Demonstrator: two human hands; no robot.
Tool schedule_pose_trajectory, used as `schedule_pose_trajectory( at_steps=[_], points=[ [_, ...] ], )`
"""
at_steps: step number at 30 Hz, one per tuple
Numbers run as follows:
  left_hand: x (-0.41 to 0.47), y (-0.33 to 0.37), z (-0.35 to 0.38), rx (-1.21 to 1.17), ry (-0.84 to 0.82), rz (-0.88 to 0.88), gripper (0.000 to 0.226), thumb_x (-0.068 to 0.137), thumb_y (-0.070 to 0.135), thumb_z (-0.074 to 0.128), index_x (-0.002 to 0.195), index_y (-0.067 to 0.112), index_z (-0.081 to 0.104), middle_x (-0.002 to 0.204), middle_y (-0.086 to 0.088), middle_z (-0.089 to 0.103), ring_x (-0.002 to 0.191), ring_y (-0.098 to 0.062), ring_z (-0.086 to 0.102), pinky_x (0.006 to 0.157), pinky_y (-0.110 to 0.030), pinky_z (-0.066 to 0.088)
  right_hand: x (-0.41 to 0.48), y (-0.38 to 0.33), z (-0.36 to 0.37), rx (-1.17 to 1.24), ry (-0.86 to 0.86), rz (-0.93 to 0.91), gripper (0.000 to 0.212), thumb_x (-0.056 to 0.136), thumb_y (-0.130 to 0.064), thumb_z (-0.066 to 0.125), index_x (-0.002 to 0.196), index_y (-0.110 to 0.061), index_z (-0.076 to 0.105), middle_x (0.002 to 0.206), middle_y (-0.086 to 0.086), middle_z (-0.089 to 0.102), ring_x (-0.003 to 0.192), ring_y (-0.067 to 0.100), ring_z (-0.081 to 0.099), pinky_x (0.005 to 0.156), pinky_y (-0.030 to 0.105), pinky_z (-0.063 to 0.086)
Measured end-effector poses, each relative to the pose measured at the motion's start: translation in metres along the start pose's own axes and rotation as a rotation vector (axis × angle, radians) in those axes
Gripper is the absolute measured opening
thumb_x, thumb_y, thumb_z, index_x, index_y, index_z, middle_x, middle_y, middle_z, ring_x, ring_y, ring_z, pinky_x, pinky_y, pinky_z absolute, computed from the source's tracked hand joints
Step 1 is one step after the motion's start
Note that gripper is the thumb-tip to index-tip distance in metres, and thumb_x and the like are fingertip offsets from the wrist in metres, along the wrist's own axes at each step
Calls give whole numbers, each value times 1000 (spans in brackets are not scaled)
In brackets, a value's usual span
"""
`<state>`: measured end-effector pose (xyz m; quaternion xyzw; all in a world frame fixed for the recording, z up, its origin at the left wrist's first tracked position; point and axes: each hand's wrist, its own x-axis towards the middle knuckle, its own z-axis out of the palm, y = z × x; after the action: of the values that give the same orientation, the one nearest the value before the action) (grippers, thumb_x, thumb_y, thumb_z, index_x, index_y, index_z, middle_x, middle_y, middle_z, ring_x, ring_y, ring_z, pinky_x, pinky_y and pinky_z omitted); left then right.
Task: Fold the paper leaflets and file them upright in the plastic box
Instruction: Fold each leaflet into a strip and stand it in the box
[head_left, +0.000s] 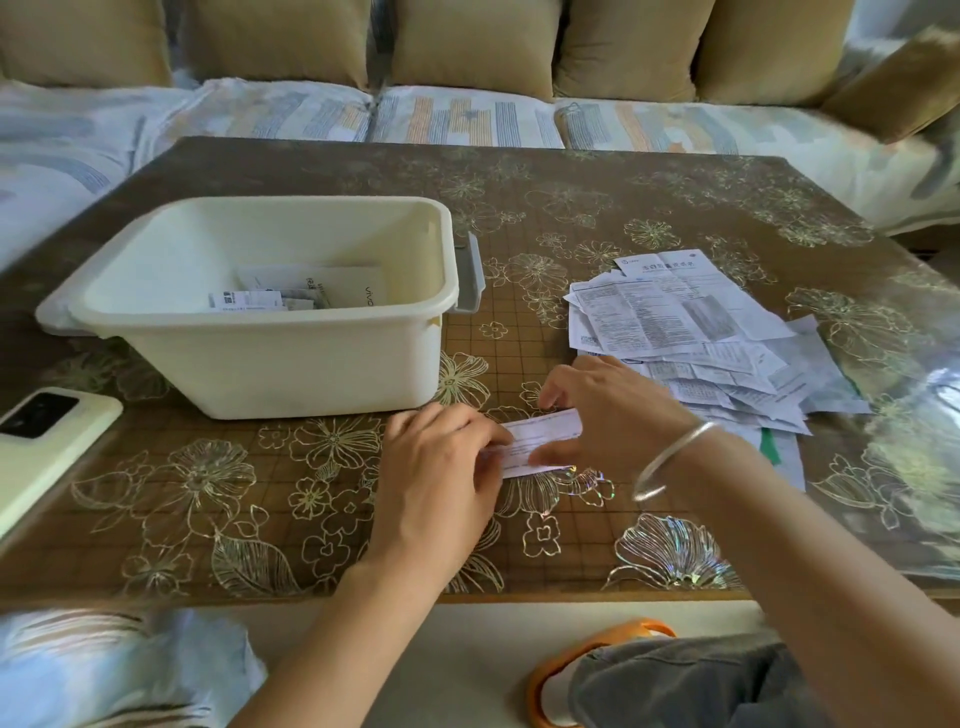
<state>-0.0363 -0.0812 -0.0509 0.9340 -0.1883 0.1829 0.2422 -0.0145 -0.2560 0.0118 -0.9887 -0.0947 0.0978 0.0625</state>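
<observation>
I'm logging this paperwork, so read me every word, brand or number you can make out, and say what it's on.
"vivo": on a white booklet inside the plastic box.
Heading on the top leaflet of the loose pile: Chinese characters, too blurred to read.
Body print on the pile, on the slips in the box, and on the folded leaflet held by the left hand and right hand: too small to read.

You have soft, even daylight. Glare whitens the glossy table cover (914, 415) at three o'clock; a foil flower (670, 551) glints at five. The plastic box (260, 364) casts only a faint shadow. Wide-angle bending bows the edges, and pale fabric (119, 670) at seven o'clock is blurred.
</observation>
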Motion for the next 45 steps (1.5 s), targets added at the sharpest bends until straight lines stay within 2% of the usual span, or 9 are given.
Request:
schedule_pose_trajectory(
  at_steps=[8, 13, 16, 19, 23, 30, 36, 39, 45],
  points=[
    [1, 5, 7, -48, -69, -125, 43, 77, 60, 40, 103, 39, 66, 94, 20, 57, 92, -7, 49, 79, -28, 29, 20, -7, -19, -176, -264, 50, 68, 68, -64, 71, 112, -14, 56, 106, 1, 63, 96, 20, 59, 80, 33, 51],
    [2, 2, 8, -74, -74, -146, 38, 76, 58, 55, 106, 39, 66, 98, 20, 57, 96, -7, 50, 82, -28, 29, 14, -4, -14, -105, -184, 46, 57, 67, -63, 72, 93, -14, 61, 90, -1, 63, 83, 16, 59, 68, 26, 50],
    [2, 1, 8, -88, -66, -141, 38, 76, 56, 62, 108, 38, 67, 99, 19, 59, 96, -8, 52, 83, -31, 33, 0, -2, -7, 165, -46, 98, 32, 77, -39, 74, 89, -14, 58, 87, 0, 67, 79, 15, 64, 61, 21, 50],
    [2, 1, 8, -82, -59, -137, 38, 74, 55, 69, 108, 38, 67, 98, 18, 60, 94, -10, 53, 82, -33, 35, -16, -4, 7, 845, 32, 232, 20, 84, -22, 71, 93, -13, 56, 78, 9, 73, 67, 20, 72, 61, 32, 59],
    [3, 2, 8, -76, -57, -132, 37, 73, 55, 71, 105, 36, 69, 97, 16, 60, 94, -12, 54, 80, -33, 34, -38, -7, 25, 1131, 186, 178, 32, 81, -39, 66, 97, -11, 66, 80, 2, 75, 75, 14, 72, 74, 38, 59],
    [4, -4, 5, -69, -54, -122, 38, 72, 54, 63, 94, 23, 69, 90, 7, 66, 88, -20, 60, 74, -33, 33, -57, -13, 62, 650, 459, -220, 32, 91, -13, 54, 118, -23, 68, 121, -13, 65, 113, -6, 56, 101, 23, 45],
    [-6, -11, -15, -236, -137, -91, 83, 72, 34, 81, 145, 25, 40, 126, 6, 63, 106, -11, 63, 91, -21, 47, -55, -10, 80, 289, 464, -403, 43, 94, -15, 41, 135, -17, 54, 141, -7, 50, 134, 4, 40, 109, 33, 37],
    [-8, -25, -25, -303, -107, -36, 57, 74, 38, 77, 127, 29, 58, 139, 13, 49, 105, -1, 60, 86, -7, 43, -53, -12, 78, 227, 479, -419, 41, 91, -14, 46, 130, -16, 58, 137, -6, 54, 130, 7, 46, 105, 34, 42],
    [-7, -43, -30, -107, -99, 264, 19, 76, 36, 75, 93, 28, 78, 108, 14, 70, 105, -7, 62, 86, -38, 54, -46, -13, 70, 147, 493, -431, 36, 85, -12, 48, 116, -14, 66, 120, -3, 65, 123, 14, 54, 104, 36, 43]
  ],
)
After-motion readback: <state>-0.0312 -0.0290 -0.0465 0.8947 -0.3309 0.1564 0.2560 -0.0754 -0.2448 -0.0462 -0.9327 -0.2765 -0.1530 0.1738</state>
